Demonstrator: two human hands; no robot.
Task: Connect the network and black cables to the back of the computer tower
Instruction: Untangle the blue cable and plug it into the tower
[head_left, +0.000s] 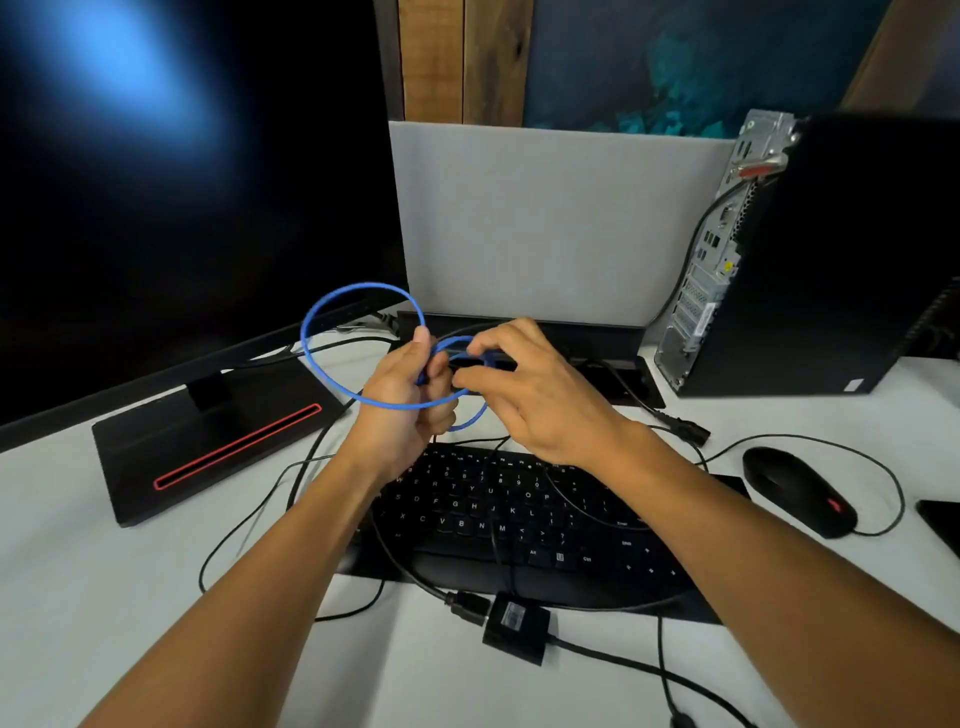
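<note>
A coiled blue network cable (332, 306) hangs in loops above the desk, just behind the keyboard. My left hand (405, 405) is closed around the coil. My right hand (524, 395) pinches the same cable from the right, fingers on its loops. The black computer tower (831, 249) stands at the right, its silver back panel (711, 260) turned toward me, with one black cable running into it. A loose black power plug (688, 431) lies on the desk in front of the tower. A black adapter box (517, 626) with cables lies near the front of the desk.
A large dark monitor (182, 182) on a black stand (218, 441) fills the left. A black keyboard (519, 519) sits under my arms, and a black mouse (797, 491) to its right. Thin black cables trail across the white desk (104, 597). A grey divider (545, 218) stands behind.
</note>
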